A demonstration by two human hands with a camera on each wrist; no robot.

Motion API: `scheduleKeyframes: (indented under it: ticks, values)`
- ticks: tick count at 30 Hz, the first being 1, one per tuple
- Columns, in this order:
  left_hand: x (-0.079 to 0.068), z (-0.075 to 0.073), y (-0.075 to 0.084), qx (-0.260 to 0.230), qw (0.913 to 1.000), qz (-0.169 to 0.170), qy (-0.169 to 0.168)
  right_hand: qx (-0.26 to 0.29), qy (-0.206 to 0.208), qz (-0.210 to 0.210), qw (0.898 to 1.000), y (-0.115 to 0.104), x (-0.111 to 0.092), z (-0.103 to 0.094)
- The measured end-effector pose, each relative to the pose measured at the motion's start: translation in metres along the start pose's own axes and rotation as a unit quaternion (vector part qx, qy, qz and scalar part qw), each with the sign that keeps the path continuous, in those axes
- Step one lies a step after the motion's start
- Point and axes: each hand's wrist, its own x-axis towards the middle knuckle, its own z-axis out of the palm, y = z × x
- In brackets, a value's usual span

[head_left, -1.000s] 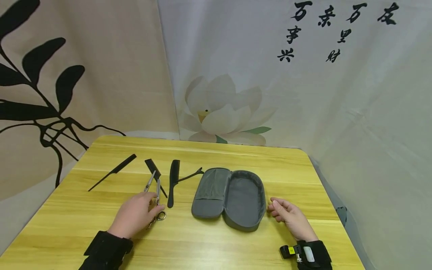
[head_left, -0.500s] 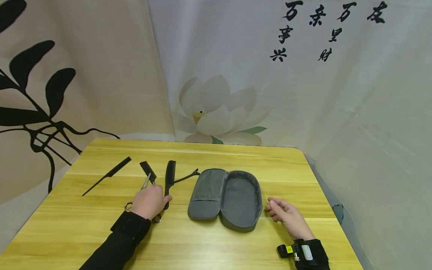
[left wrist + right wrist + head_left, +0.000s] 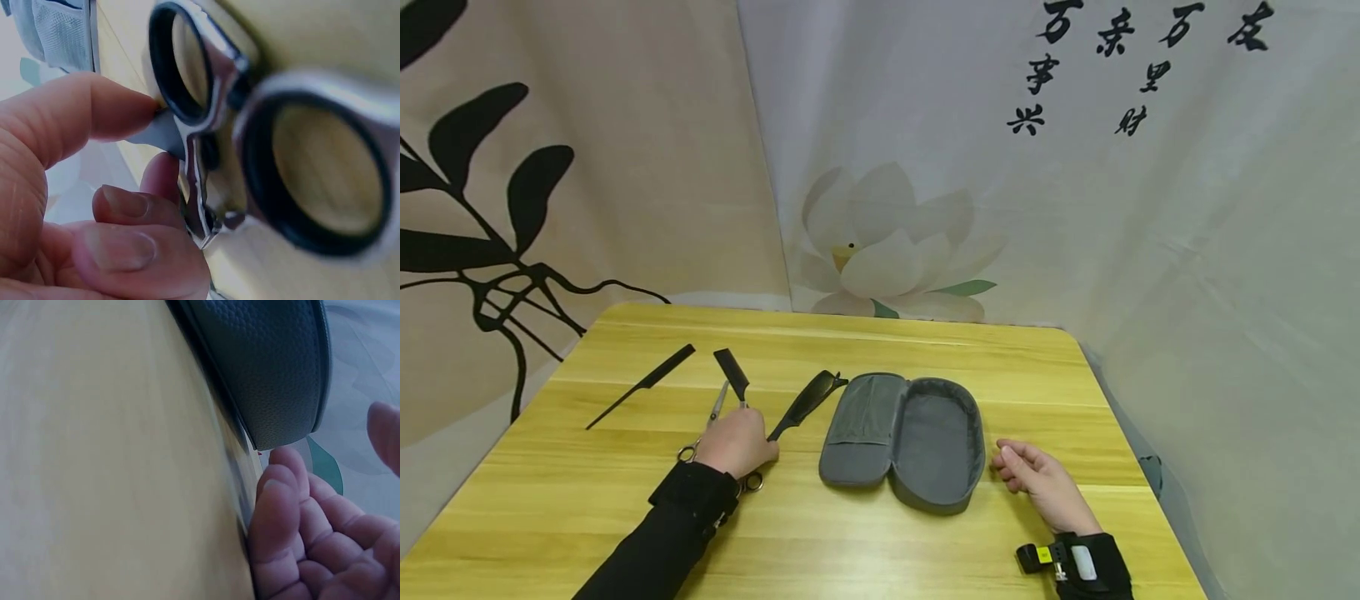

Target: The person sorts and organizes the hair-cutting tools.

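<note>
My left hand (image 3: 737, 446) pinches the handle of a black comb (image 3: 811, 400) between thumb and fingers. In the left wrist view a dark bit of the handle (image 3: 164, 134) shows at the fingertips, close by a ring handle of the silver scissors (image 3: 219, 81). In the head view the hand covers much of the scissors; a blade (image 3: 718, 402) and ring handles show around it. A dark hair clip (image 3: 841, 381) pokes out past the comb's far end. My right hand (image 3: 1037, 479) rests with loosely curled fingers beside the open grey case (image 3: 936, 492), holding nothing.
Two more black combs, a thin-tailed comb (image 3: 662, 367) at the left and another comb (image 3: 732, 371) just beyond my left hand, lie on the yellow wooden table (image 3: 865, 550). A printed curtain (image 3: 925, 125) hangs behind the table.
My left hand has moved right from over the scissors to the comb handle. The comb has swung from nearly upright to a slant over the clip. My right hand stays in place.
</note>
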Motion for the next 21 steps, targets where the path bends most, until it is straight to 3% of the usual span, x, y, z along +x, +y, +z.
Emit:
scheduleKeyframes:
  ticks: [9, 21]
  values:
    - [-0.006, 0.0, -0.004, -0.058, 0.9981, 0.0, -0.019, -0.005, 0.012, 0.005, 1.0, 0.0, 0.0, 0.001]
    - [-0.019, -0.001, -0.003, -0.041, 0.998, 0.045, -0.02, 0.006, 0.011, 0.012, 1.0, -0.001, 0.0, 0.001]
